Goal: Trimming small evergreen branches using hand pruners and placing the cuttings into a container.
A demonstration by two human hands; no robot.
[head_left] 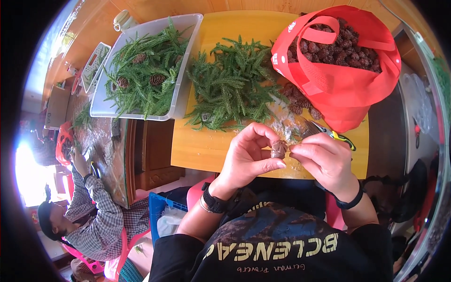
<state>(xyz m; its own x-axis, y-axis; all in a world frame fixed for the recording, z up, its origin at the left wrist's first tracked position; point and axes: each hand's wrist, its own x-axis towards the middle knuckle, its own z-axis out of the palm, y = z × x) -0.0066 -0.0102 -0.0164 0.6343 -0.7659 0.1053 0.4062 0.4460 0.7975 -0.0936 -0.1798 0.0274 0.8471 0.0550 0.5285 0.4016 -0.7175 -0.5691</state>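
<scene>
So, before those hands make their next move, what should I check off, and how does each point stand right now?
1. Pine cone gripped: ok, the left hand holds the pine cone between thumb and fingers.
2. Right hand close by: ok, fingertips pinched beside the cone.
3. What those fingertips pinch: cannot tell, too small.
4. Green sprigs at hand: ok, piled on the yellow table beyond the hands.
5. Yellow-and-black-handled tool in full view: not ok, partly hidden by the right hand.
6. Spare cones: ok, plenty in the red bag.

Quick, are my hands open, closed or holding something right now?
Left hand: closed, holding a brown pine cone.
Right hand: pinched closed at the cone's right side; anything gripped is too small to tell.
</scene>
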